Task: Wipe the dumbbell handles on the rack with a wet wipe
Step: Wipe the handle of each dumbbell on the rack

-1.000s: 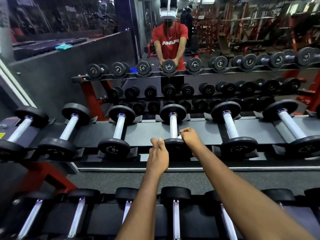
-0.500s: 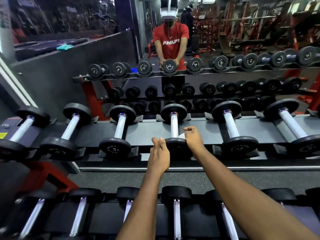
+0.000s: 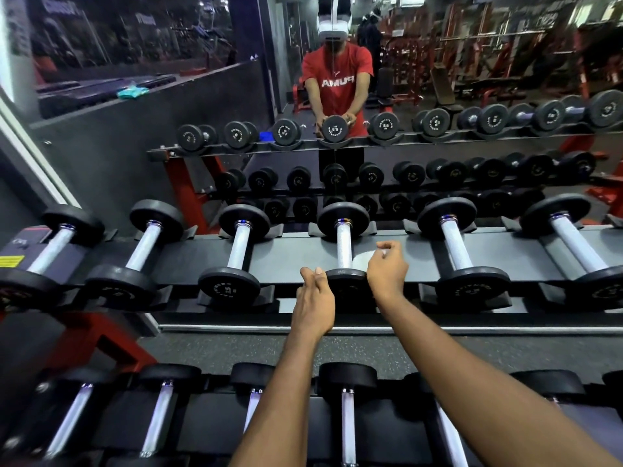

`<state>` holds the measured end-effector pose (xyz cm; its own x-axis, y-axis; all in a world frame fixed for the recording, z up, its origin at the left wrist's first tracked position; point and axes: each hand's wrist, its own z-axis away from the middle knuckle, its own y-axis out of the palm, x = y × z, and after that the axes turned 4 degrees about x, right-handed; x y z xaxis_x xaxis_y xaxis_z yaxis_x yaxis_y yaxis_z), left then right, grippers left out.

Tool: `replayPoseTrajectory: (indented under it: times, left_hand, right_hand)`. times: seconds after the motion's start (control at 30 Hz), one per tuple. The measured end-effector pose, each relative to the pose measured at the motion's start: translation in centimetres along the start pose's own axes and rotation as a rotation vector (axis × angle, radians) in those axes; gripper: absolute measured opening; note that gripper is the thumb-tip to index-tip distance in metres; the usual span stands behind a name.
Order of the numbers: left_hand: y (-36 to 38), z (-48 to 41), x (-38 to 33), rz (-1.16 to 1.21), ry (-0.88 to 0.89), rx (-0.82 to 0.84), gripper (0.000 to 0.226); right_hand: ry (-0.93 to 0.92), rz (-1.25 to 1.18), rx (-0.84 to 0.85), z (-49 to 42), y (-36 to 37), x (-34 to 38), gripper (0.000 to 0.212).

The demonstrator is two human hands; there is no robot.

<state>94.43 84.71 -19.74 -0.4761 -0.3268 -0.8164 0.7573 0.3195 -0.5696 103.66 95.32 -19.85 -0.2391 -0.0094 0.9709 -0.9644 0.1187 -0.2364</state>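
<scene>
right grip (image 3: pixel 387 268) pinches wet wipe (image 3: pixel 362 259) beside dumbbell handle (image 3: pixel 344 244); left grip (image 3: pixel 315 298) clasps the near head (image 3: pixel 348 275).

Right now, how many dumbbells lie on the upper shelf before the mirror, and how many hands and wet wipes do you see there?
Dumbbells: 6
Hands, left and right: 2
Wet wipe: 1
Total: 9
</scene>
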Motion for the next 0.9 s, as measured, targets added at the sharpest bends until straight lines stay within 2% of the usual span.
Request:
replayPoseTrajectory:
  times: [0.07, 0.1, 0.2, 0.27, 0.4, 0.5, 0.6, 0.77, 0.9]
  left_hand:
    - [0.0, 0.0, 0.1, -0.002, 0.007, 0.002, 0.035]
    - [0.0, 0.0, 0.1, -0.003, 0.01, 0.001, 0.035]
    - [0.0, -0.2, 0.4, 0.008, 0.013, 0.001, 0.034]
    - [0.0, -0.3, 0.5, 0.019, 0.01, 0.002, 0.034]
    - [0.0, -0.4, 0.5, 0.009, 0.012, -0.005, 0.034]
    - [0.1, -0.4, 0.5, 0.003, 0.011, -0.008, 0.035]
    - [0.0, -0.4, 0.6, 0.003, 0.01, -0.007, 0.035]
    - [0.1, -0.3, 0.7, 0.007, 0.019, -0.006, 0.034]
    - [0.1, -0.4, 0.7, 0.011, 0.017, 0.0, 0.033]
  right_hand:
    - [-0.045, 0.013, -0.063, 0.1, -0.2, 1.0, 0.028]
    - [-0.057, 0.02, -0.037, -0.1, -0.2, 1.3, 0.033]
    - [-0.06, 0.066, 0.26, -0.3, -0.3, 1.9, 0.041]
    - [-0.076, 0.141, 0.378, -0.1, -0.6, 1.5, 0.038]
    - [-0.123, 0.207, 0.414, 0.9, -1.5, 0.8, 0.023]
    - [-0.105, 0.198, 0.464, 0.8, -1.5, 1.5, 0.042]
    - [-0.098, 0.173, 0.51, 0.6, -1.3, 2.2, 0.047]
    - [-0.228, 0.406, 0.483, 1.7, -1.9, 2.2, 0.057]
    - [-0.176, 0.34, 0.481, 1.0, -1.5, 2.7, 0.057]
